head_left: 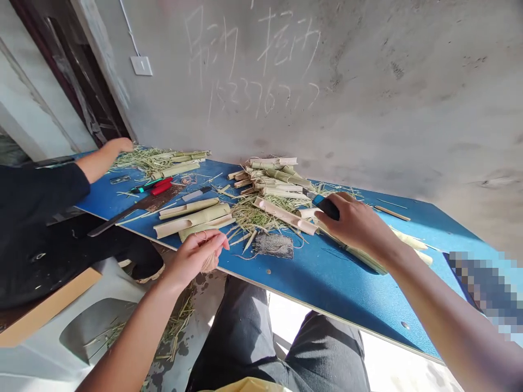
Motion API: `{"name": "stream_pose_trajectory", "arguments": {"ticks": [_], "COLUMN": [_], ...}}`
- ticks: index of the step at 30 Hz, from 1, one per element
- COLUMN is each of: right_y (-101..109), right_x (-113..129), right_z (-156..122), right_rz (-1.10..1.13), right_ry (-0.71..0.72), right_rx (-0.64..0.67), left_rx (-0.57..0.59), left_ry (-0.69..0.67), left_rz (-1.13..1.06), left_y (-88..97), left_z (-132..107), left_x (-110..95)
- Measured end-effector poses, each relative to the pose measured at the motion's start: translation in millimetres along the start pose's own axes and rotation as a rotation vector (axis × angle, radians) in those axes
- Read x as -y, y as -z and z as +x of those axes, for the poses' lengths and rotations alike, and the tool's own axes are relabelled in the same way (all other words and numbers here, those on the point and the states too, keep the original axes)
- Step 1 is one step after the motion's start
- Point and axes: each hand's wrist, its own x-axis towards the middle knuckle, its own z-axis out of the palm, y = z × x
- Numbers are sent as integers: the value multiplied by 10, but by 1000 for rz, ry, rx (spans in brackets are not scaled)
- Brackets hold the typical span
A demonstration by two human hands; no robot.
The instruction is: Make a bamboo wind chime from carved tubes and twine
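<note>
My right hand (355,223) is closed around the black and blue handle of a utility knife (326,207), its blade pointing left toward a heap of split bamboo pieces (281,177). Just below the blade, a pale half-round bamboo strip (284,215) lies on green shavings (249,212). My left hand (200,253) hovers at the table's front edge with curled fingers, and thin brown string seems to be gathered in them. Beside that hand lie several split bamboo lengths (196,220). A dark, rough rectangular block (273,245) rests between my hands.
The blue table (318,283) stands against a grey wall. A long cleaver-like blade (134,209), a red-handled tool (162,186) and another knife (196,194) lie left. A co-worker's arm (102,160) reaches over shavings. More bamboo (365,258) and a pixelated dark object (482,288) are right.
</note>
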Motion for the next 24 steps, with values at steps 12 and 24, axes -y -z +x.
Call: {"name": "stream_pose_trajectory", "arguments": {"ticks": [12,24], "right_y": [160,302], "right_x": [844,1053], "right_z": [-871,-728], "right_rz": [-77,-182], "right_ry": [497,410], "right_rx": [-133,-209], "left_rx": [-79,-15], "left_ry": [-93,-148], "left_rz": [-60,-196], "left_y": [-216,-460], "left_z": [-117,-211], "left_x": [-153,-44]}}
